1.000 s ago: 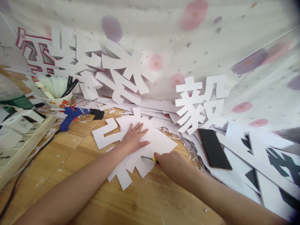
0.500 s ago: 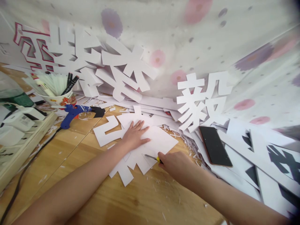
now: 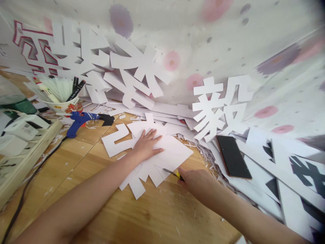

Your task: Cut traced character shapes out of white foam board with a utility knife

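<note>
A partly cut sheet of white paper or card (image 3: 175, 149) lies flat on the wooden table, with notches along its near edge and thin drawn lines on it. My left hand (image 3: 147, 145) presses on the sheet, palm down and fingers spread. In my right hand (image 3: 194, 179) is a craft knife (image 3: 174, 173) with a yellow part showing by the fingers. Its thin blade points left over the sheet's near right edge, close to a drawn line. Whether the tip touches the sheet, I cannot tell.
A blue glue gun (image 3: 78, 122), a cup of pens and glue sticks (image 3: 64, 106) and a power strip (image 3: 48, 139) are on the left. Cut-out white characters (image 3: 210, 112) lean against the patterned curtain. A dark phone (image 3: 233, 157) lies on paper at right, near scraps.
My right hand has drawn the craft knife a little to the right, toward the sheet's edge. My left hand stays on the sheet.
</note>
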### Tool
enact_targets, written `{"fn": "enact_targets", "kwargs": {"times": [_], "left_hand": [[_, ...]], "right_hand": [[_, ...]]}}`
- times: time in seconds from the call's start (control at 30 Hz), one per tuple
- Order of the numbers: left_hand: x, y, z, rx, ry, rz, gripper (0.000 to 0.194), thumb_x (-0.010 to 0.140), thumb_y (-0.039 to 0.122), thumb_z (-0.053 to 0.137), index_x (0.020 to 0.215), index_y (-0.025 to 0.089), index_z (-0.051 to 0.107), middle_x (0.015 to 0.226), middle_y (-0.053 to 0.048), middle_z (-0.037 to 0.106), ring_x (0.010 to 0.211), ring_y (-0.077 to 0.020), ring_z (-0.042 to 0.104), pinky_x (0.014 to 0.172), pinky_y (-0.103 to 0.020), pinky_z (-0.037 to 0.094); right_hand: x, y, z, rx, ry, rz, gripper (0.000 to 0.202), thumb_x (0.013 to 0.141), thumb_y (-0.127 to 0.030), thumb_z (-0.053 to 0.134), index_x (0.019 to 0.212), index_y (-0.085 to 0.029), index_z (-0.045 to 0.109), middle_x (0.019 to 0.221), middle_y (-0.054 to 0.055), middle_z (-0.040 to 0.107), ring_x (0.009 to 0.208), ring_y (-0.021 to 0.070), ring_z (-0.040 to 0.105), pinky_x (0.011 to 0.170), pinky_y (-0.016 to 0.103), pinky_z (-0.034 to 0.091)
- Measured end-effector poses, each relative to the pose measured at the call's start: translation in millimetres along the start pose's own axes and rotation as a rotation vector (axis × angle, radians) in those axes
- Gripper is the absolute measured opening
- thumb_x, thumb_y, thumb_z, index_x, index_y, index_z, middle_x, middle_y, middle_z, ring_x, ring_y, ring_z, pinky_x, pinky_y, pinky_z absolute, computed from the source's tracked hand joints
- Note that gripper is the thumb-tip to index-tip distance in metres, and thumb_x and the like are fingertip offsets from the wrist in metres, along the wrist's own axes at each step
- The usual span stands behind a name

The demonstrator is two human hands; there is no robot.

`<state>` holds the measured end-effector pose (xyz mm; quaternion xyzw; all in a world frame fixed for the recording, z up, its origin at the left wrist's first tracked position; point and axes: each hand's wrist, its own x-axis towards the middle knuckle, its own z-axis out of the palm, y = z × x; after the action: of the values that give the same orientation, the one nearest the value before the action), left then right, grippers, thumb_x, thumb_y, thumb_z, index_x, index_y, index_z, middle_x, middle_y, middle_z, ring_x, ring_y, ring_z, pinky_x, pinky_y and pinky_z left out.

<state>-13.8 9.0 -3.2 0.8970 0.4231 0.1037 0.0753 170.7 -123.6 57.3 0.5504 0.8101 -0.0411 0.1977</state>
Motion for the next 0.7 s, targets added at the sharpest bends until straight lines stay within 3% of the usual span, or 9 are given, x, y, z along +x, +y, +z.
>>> {"fn": "enact_targets", "kwargs": {"times": [0.2,0.5,0.7], "left_hand": [[-1,1,-1.3,0.008,0.005,-0.002,0.068,0.079,0.065,0.030,0.133,0.024,0.034,0.145,-0.008,0.021,0.134,-0.0230,0.014,0.108,-0.045,0.006],[-1,0,-0.1,-0.003,0.014,0.005,0.068,0.080,0.065,0.030,0.133,0.024,0.035,0.145,-0.009,0.021,0.134,-0.0226,0.013,0.107,-0.046,0.007],[0,1,1.6,0.011,0.025,-0.002,0.066,0.080,0.064,0.032,0.132,0.024,0.035,0.145,-0.008,0.021,0.134,-0.0228,0.014,0.107,-0.046,0.007]], "right_hand": [[-5,-1,-1,0.053,-0.036,0.051,0.015,0.086,-0.026,0.042,0.092,-0.018,0.053,0.065,0.005,0.065,0.058,0.0231,0.064,0.041,0.026,0.022],[-21,8,15,0.052,0.008,0.074,0.011,0.086,-0.027,0.042,0.085,-0.020,0.051,0.063,0.003,0.064,0.056,0.0191,0.064,0.041,0.028,0.015],[-30,9,13,0.097,0.020,0.089,0.015,0.087,-0.031,0.041,0.083,-0.020,0.050,0.067,0.002,0.066,0.058,0.0186,0.064,0.043,0.027,0.017]]}}
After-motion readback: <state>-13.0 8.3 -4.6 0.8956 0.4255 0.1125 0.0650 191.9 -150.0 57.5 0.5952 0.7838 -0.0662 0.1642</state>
